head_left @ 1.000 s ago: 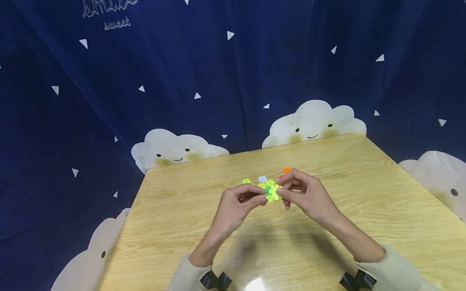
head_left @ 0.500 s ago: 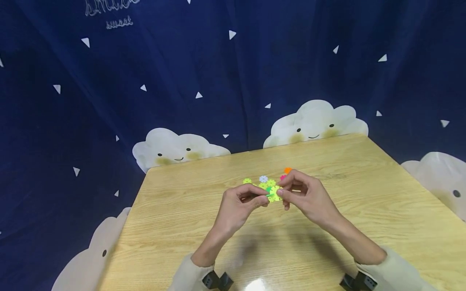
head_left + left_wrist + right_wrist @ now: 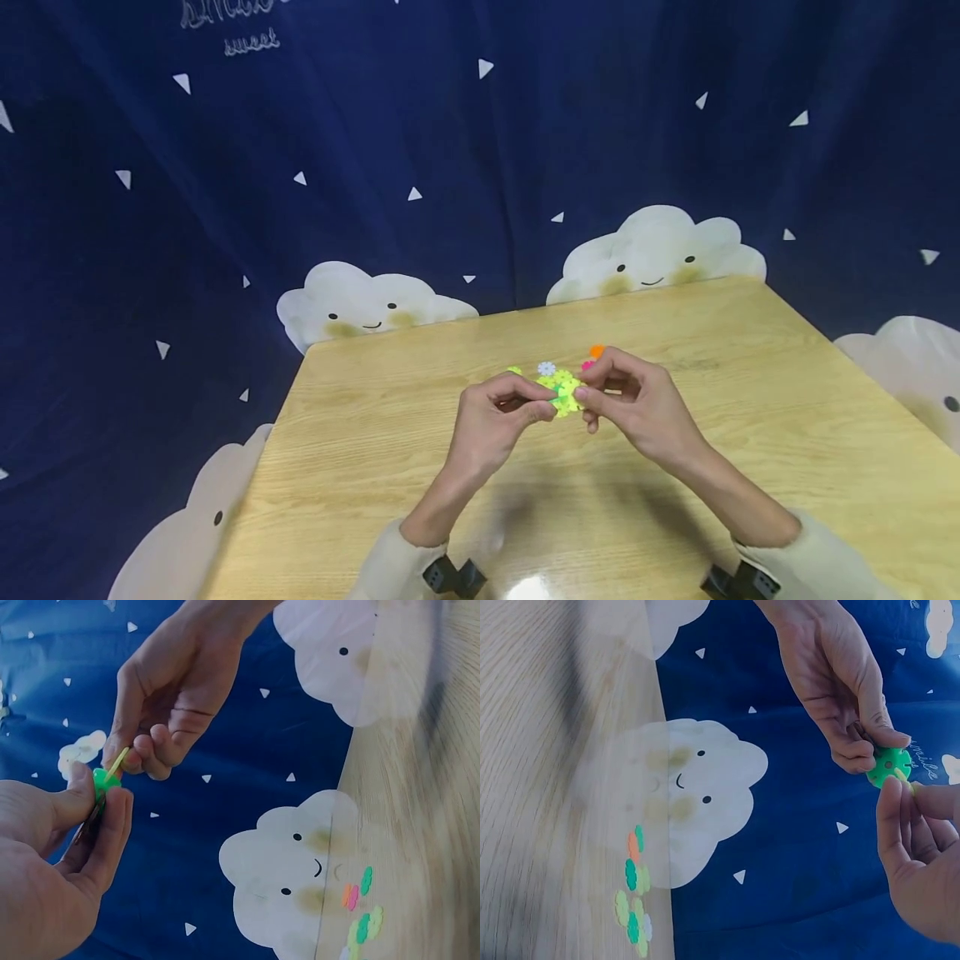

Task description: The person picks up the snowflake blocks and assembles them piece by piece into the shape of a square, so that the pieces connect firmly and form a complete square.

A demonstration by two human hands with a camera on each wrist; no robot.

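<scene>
Peeking past right-hand fingers is a pink disc.

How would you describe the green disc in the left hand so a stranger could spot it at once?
Above the table, find the left hand. It pinches a green disc with a notched rim. The right hand holds a yellow piece, and the other green pieces lie on the table.

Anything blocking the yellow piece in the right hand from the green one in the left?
Nothing visible: in both wrist views the yellow piece appears to meet the edge of the green piece, nothing between. Loose pieces lie apart on the table.
</scene>
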